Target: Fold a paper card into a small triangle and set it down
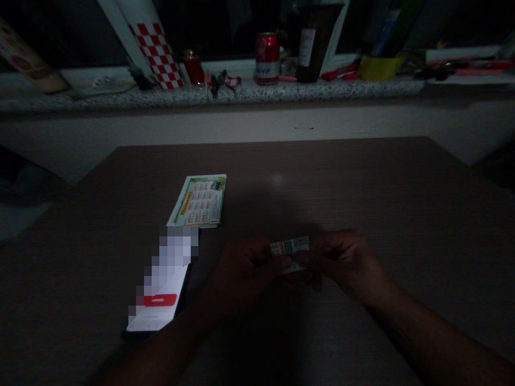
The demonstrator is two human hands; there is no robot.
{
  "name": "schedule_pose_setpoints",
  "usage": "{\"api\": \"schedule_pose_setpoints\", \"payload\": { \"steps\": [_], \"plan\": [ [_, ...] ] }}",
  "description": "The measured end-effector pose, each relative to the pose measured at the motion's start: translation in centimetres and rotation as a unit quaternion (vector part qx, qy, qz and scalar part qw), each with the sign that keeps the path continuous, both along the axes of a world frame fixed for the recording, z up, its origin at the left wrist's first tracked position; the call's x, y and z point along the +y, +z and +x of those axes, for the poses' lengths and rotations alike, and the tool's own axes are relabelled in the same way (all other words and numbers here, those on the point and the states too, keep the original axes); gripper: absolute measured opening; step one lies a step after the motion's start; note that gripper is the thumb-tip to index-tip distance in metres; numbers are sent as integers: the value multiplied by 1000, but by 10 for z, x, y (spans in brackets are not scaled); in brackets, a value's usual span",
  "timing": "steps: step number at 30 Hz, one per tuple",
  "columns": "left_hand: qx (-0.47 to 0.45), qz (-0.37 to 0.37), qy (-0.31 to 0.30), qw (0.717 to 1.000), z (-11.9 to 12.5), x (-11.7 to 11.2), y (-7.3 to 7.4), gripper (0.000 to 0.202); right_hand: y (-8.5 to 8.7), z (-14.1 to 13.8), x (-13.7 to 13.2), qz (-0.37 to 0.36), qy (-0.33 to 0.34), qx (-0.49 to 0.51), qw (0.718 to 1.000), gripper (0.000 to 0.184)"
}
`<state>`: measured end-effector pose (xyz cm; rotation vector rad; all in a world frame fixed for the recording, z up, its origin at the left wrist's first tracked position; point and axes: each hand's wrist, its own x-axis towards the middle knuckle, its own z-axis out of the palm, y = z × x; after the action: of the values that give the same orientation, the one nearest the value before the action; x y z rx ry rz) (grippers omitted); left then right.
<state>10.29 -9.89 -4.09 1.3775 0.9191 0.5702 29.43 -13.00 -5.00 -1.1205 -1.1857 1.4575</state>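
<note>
Both of my hands meet over the middle of a dark brown table (pixel 362 182), pinching a small printed paper slip (pixel 290 247) between them. My left hand (pixel 245 268) grips the slip's left end with closed fingers. My right hand (pixel 341 262) holds the right end, fingers curled. The slip is folded or small, with orange and green print. A colourful printed sheet (pixel 200 200) with a grid of boxes lies flat on the table beyond my left hand. A lit phone (pixel 163 289) lies to the left of my left forearm.
A speckled stone ledge (pixel 322 90) runs along the back. On it stand a red can (pixel 267 58), a dark bottle (pixel 311 45), a red-and-white checkered box (pixel 159 53), a small red jar (pixel 193 67), a yellow container (pixel 380 67) and small clutter. The room is dim.
</note>
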Motion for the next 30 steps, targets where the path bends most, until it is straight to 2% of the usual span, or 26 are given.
{"api": "schedule_pose_setpoints", "payload": {
  "steps": [4,8,11,18,22,24,26,28,30],
  "plan": [
    [-21,-14,13,1000,0,0,-2,18,0,1,3,3,30,32,999,16],
    [36,18,32,999,-2,0,-3,20,-3,3,3,16,21,41,999,10],
    [43,21,34,998,-2,0,-4,21,-4,4,1,25,3,47,999,12],
    [21,24,45,998,0,-1,-4,18,-4,3,2,10,18,39,999,12],
    [-12,-8,37,999,3,-1,-3,21,-5,5,3,-1,14,53,999,12],
    [-36,-30,40,998,3,-2,-2,33,-6,5,3,-18,16,74,997,12],
    [-28,-28,48,998,2,-2,0,55,-7,5,4,-39,15,102,994,11],
    [28,35,52,998,-2,-3,1,78,-7,4,5,-62,14,133,989,14],
    [93,156,45,982,-6,-3,1,96,-6,4,6,-83,11,166,983,23]
  ]
}}
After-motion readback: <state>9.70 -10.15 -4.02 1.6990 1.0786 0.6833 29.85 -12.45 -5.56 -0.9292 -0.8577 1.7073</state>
